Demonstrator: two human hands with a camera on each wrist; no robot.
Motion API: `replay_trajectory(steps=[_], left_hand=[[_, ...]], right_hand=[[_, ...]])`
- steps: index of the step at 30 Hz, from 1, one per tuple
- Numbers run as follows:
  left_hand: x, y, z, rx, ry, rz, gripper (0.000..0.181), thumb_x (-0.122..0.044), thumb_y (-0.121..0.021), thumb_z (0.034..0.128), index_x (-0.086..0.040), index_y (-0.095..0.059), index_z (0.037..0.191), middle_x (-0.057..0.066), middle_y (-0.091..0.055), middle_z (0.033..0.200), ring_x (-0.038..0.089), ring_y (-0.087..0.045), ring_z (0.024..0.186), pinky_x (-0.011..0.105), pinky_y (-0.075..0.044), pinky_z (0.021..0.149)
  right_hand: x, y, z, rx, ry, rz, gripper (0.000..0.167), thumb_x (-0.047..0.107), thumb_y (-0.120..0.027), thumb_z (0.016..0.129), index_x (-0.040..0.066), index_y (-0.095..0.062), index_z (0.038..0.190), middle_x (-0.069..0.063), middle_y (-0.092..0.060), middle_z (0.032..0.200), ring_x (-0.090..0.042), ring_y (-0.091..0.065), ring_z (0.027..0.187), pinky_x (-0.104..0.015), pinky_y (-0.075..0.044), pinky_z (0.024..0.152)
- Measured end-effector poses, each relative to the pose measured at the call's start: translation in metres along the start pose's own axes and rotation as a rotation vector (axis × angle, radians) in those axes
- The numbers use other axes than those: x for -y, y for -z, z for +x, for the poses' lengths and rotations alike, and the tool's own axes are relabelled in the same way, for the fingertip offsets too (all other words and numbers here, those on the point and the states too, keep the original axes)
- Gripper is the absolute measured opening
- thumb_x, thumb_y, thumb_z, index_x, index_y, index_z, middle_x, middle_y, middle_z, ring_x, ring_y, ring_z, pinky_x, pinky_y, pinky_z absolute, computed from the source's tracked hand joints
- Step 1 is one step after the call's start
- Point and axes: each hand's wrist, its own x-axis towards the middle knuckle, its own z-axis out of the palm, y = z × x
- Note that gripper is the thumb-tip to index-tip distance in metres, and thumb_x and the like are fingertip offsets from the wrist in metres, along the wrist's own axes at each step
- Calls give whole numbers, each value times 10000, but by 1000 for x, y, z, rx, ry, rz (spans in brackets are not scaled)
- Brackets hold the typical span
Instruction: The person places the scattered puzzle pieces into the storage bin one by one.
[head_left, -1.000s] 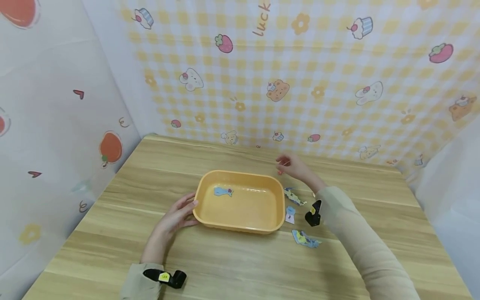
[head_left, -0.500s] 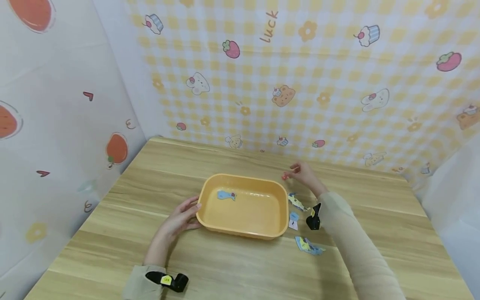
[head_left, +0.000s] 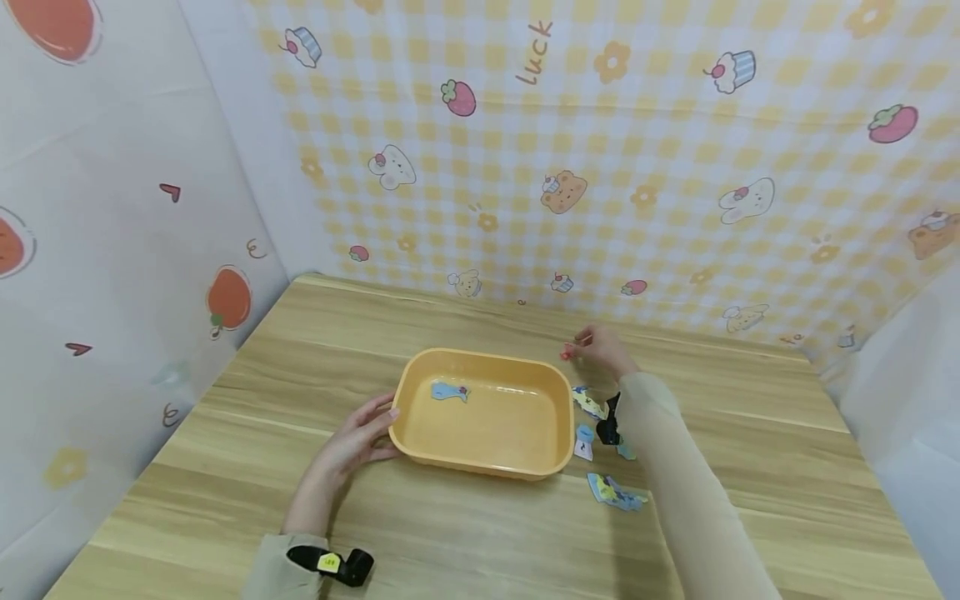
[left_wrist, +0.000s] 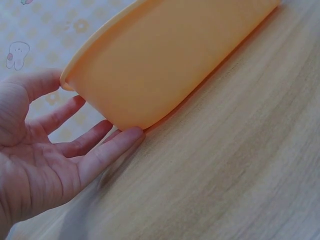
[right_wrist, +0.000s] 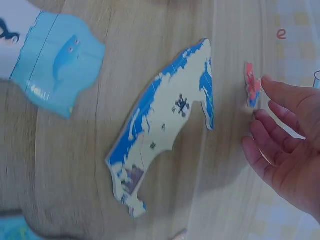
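Note:
A yellow-orange plastic tub (head_left: 483,467) stands on the wooden table, with a small blue fish-shaped puzzle piece (head_left: 450,392) lying inside. My left hand (head_left: 356,437) holds the tub's left end, one finger at the rim and others against the lower wall, as the left wrist view (left_wrist: 55,135) of this hand confirms. Beyond the tub's far right corner, my right hand (head_left: 606,352) touches a small red puzzle piece (head_left: 567,352). In the right wrist view that red piece (right_wrist: 252,86) meets one fingertip; the other visible fingers are spread and loosely bent beside it.
Right of the tub lie several map-patterned pieces: a blue-and-cream one (right_wrist: 160,120), a blue-and-white one with a whale (head_left: 583,443), and another (head_left: 617,492) nearer the front. A patterned cloth wall (head_left: 480,167) rises behind the table.
The right hand has lowered toward the tabletop at the red piece, and its forearm has shifted left. My left hand stays at the tub. The head view has tilted slightly.

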Motion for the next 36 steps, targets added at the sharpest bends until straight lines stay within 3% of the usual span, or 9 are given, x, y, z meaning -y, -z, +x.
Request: replay_trajectory(steps=[9, 19, 21, 25, 28, 30, 32, 33, 36], left_hand=[[-2, 3, -1, -7, 3, 8, 629, -261, -480, 944, -39, -175, 1447, 282, -260, 1436, 223, -563, 1078, 420, -526, 860], [-1, 3, -1, 6, -17, 7, 616, -246, -474, 949, -24, -180, 1442, 293, -271, 1422, 188, -577, 1041, 410, -531, 852], [-1, 2, -1, 11, -16, 6, 616, -248, -468, 951, -23, -174, 1444, 293, -262, 1428, 186, -576, 1041, 409, -530, 856], [0, 0, -1, 8, -5, -3, 612, -241, -469, 951, -30, -175, 1445, 283, -256, 1438, 186, -574, 1044, 404, -531, 854], [1, 0, -1, 1, -6, -5, 606, -235, -468, 952, -29, -181, 1444, 284, -260, 1436, 195, -572, 1052, 401, -533, 849], [1, 0, 0, 0, -7, -3, 605, -238, -467, 952, -29, -182, 1443, 285, -262, 1434, 195, -571, 1055, 400, -534, 848], [1, 0, 0, -1, -8, 1, 605, -242, -466, 952, -30, -183, 1443, 285, -265, 1433, 191, -573, 1049, 398, -534, 847], [1, 0, 0, -2, -8, 3, 605, -244, -465, 953, -31, -184, 1444, 285, -266, 1432, 187, -574, 1045, 397, -535, 847], [2, 0, 0, -4, -9, 7, 606, -248, -463, 953, -34, -180, 1445, 284, -267, 1432, 175, -576, 1033, 392, -536, 846]], right_hand=[[2, -7, 9, 15, -41, 24, 400, 164, -599, 880, -108, -504, 1157, -285, -544, 1178, -389, -520, 1089, -465, -436, 968], [2, -15, 18, -33, -45, 112, 219, 33, -651, 819, -112, -613, 979, -230, -658, 981, -254, -614, 872, -390, -505, 884], [-8, -19, 26, -19, -40, 142, 195, 30, -661, 809, -98, -628, 953, -208, -663, 977, -248, -617, 896, -375, -496, 908], [-80, -38, 85, 27, 99, 249, 106, 38, -695, 780, -38, -666, 848, -123, -680, 853, -182, -645, 795, -260, -535, 782], [-116, -49, 116, 42, 119, 253, 190, 63, -704, 779, -57, -642, 913, -128, -670, 862, -190, -650, 780, -254, -542, 726], [-107, -48, 110, 33, 79, 220, 299, 70, -695, 788, -80, -592, 1025, -159, -652, 940, -220, -641, 843, -292, -543, 765], [-82, -42, 87, 25, 55, 175, 386, 90, -668, 816, -90, -533, 1129, -186, -631, 1015, -242, -629, 902, -323, -533, 817], [-78, -41, 83, 10, 101, 193, 381, 118, -676, 814, -74, -543, 1114, -161, -638, 979, -209, -631, 860, -285, -536, 782], [-56, -33, 62, -1, 130, 197, 345, 89, -679, 806, -71, -551, 1084, -154, -633, 924, -188, -631, 787, -267, -536, 728]])
